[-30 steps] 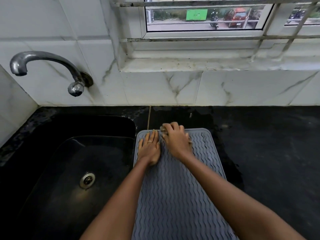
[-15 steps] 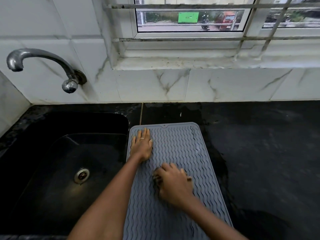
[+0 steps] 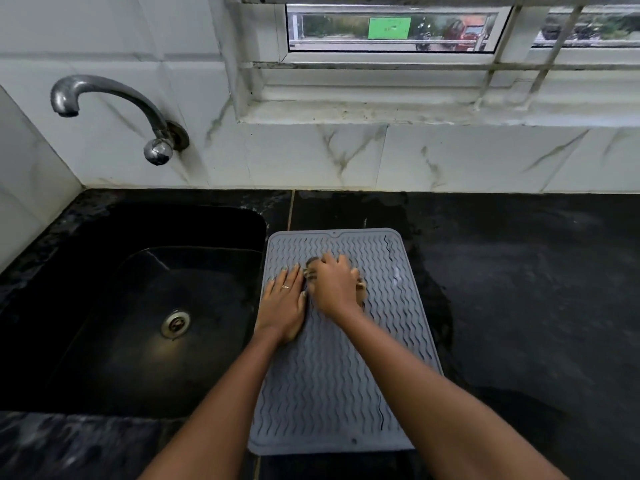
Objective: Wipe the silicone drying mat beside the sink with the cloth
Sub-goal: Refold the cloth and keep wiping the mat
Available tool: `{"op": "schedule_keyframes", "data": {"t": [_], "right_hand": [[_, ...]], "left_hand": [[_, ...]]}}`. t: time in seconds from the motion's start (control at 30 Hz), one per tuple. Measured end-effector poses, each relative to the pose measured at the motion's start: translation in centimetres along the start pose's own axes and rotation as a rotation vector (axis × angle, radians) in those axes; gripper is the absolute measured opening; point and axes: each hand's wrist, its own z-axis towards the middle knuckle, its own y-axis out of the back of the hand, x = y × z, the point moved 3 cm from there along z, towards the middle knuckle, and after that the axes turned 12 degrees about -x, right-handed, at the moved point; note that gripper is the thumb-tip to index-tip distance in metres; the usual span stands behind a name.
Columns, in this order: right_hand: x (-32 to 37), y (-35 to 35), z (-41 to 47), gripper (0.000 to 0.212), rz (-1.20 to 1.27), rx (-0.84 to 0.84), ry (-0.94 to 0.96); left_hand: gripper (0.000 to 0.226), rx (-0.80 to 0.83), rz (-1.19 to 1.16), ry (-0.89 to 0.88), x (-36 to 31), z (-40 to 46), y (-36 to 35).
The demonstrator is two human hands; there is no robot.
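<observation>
Black stone desk (image 3: pixel 519 289) beside the dark sink (image 3: pixel 145 306): I watch my left hand (image 3: pixel 282 306) flat, pinning the grey ribbed silicone mat (image 3: pixel 329 393), right hand (image 3: pixel 334 289) clutching a brownish cloth (image 3: pixel 313 262); slack pinning risks sliding the mat.

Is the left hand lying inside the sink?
No, the left hand rests flat on the grey mat, beside the sink.

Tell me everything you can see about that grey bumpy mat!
The mat is grey, rubbery-looking, rectangular with rounded corners and covered in wavy ridges. It lies flat on the black counter, right beside the sink. The left hand presses flat on its left edge. The right hand grips a cloth against its upper half.
</observation>
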Motion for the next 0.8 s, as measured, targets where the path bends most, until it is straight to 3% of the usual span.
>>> {"op": "schedule_keyframes", "data": {"t": [0.23,0.33,0.47,0.6,0.8], "right_hand": [[0.9,3.4,-10.7,0.021,0.043,0.138,-0.049],[1.2,4.4,-9.4,0.011,-0.001,0.272,-0.052],[1.4,4.5,-2.4,0.017,0.003,0.092,-0.032],[0.7,1.3,-0.8,0.046,-0.163,0.278,0.053],[0.9,2.2,-6.2,0.038,-0.077,0.131,0.056]], "left_hand": [[0.055,-0.002,-0.005,-0.064,0.2,-1.2,0.5],[0.056,-0.003,0.009,-0.06,0.0,-1.9,0.5],[0.054,-0.02,0.006,-0.048,0.2,-3.1,0.5],[0.056,-0.029,0.003,-0.053,0.3,-4.6,0.4],[0.055,-0.015,0.021,-0.067,0.7,-6.1,0.7]]}}
